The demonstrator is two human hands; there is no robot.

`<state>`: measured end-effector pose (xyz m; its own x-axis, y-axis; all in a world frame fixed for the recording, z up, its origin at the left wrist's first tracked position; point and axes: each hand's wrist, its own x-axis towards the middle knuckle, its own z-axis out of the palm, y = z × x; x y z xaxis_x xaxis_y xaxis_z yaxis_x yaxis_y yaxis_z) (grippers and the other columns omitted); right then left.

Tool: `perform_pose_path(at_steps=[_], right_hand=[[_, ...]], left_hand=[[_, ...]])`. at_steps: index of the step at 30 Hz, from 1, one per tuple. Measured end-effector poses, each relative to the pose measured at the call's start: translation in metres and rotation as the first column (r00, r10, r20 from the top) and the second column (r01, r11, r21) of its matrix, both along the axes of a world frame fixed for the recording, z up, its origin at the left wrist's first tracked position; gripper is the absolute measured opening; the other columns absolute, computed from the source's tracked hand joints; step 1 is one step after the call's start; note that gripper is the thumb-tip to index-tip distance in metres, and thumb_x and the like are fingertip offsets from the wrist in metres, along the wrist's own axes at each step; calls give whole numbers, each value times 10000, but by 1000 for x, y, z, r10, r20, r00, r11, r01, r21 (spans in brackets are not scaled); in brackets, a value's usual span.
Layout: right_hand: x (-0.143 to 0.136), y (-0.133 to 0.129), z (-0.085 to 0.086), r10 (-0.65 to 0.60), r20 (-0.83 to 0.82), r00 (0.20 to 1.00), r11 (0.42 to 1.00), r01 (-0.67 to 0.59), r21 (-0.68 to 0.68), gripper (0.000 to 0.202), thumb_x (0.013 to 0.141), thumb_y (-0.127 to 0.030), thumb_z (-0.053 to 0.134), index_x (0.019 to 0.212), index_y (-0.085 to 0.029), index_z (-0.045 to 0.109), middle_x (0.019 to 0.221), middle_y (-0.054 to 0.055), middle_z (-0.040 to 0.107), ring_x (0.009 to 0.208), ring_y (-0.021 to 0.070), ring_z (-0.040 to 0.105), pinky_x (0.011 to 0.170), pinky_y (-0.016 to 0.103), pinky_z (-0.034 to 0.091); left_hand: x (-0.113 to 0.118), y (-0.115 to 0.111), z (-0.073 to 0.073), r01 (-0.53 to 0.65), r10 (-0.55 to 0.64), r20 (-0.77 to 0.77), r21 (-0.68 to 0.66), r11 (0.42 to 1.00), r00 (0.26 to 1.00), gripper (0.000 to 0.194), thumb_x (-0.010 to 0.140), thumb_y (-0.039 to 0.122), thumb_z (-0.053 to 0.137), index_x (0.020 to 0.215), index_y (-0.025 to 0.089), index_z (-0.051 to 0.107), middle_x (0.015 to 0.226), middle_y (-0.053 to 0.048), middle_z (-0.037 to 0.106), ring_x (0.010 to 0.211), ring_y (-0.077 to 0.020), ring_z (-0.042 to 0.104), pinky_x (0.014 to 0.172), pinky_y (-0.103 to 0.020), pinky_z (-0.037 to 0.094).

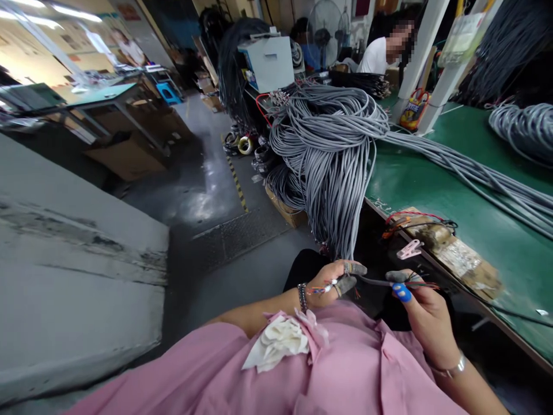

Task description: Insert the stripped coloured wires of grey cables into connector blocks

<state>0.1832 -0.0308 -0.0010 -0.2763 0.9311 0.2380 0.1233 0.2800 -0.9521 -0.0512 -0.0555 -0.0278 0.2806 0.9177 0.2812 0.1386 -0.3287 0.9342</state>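
left hand [334, 280]: had gray cable [375, 282] pinched snug
right hand [425, 308]: pinched its colored-wire end too
pink clothespin [409, 249]: sat by tabletop's [395, 184] edge

- Tube lights [78, 13], white, lit, upper left; wall [26, 49] below them washed out
- Floor [203, 173], glossy, whitish glare left of centre
- Green tabletop [436, 178], right; mild sheen, deep shadow under its edge
- Left hand [334, 279] and right hand [425, 305], lower centre; soft light, wire ends [425, 285] slightly blurred
- White posts [419, 63], upper right; slanted, wide-angle stretch towards edges
- Far background, upper left; soft, detail lost
- Pixelated patch, one, over person [374, 57], upper right
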Motion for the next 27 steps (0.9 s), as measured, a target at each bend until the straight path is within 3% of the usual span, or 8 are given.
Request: perform_pose_path(at_steps=[3,5,9,12,14,17,21,27], right_hand=[[-13,-1,14,41,0,999,999,-41,11,100,845,-269,625,864,-226,713,827,41,687,733,177,636,666,274,537],[-21,-2,24,120,20,993,992,-121,40,95,844,-257,627,889,-224,704,849,44,685,742,181,637,671,278,535],[-25,-5,29,180,19,983,981,-181,64,210,865,-229,593,1073,-238,623,952,56,672,853,201,639,780,324,526],[-23,-6,20,83,55,995,991,-88,100,229,871,-206,571,1097,-242,568,934,52,643,832,186,619,759,318,519],[-25,-4,14,119,155,981,975,-145,171,245,849,-178,580,1086,-237,558,938,54,617,820,182,600,737,314,511],[-35,0,9,186,308,933,918,-277,284,304,803,-128,586,1087,-226,542,1042,81,586,892,202,579,775,338,502],[-45,7,5,108,396,912,893,-264,364,231,806,-104,547,1006,-220,555,1035,87,588,911,215,575,786,354,493],[-37,10,-3,89,335,938,897,-222,383,116,845,-160,538,933,-225,576,895,61,597,849,206,587,744,333,496]], left_hand=[[5,11,-1,94,-57,-144,264,960,988,515,836,334,583,1317,179,485,1341,-143,521,1266,-283,451,1059,-434,342],[11,18,0,147,-82,-213,310,939,974,545,810,332,598,1314,159,478,1306,-159,545,1230,-297,480,1037,-451,356],[24,20,13,14,18,-186,167,986,982,311,846,366,558,1066,160,632,984,-113,670,928,-238,614,880,-383,452],[32,13,25,-220,221,75,-20,975,972,325,921,397,445,1074,165,614,1053,-112,654,938,-205,610,879,-354,452],[37,8,29,-326,344,227,-117,938,911,364,928,445,417,1039,161,614,1112,-120,633,975,-202,600,892,-348,450],[41,5,34,-372,409,281,-176,911,868,397,913,491,424,1033,162,613,1156,-122,608,1037,-215,573,919,-354,440],[40,6,46,-307,333,209,-150,940,919,408,929,470,400,1167,174,550,1085,-108,619,990,-207,587,926,-375,441],[22,9,53,-71,71,12,32,997,997,454,890,504,464,1158,157,581,1191,-146,580,1090,-254,551,966,-396,419]])
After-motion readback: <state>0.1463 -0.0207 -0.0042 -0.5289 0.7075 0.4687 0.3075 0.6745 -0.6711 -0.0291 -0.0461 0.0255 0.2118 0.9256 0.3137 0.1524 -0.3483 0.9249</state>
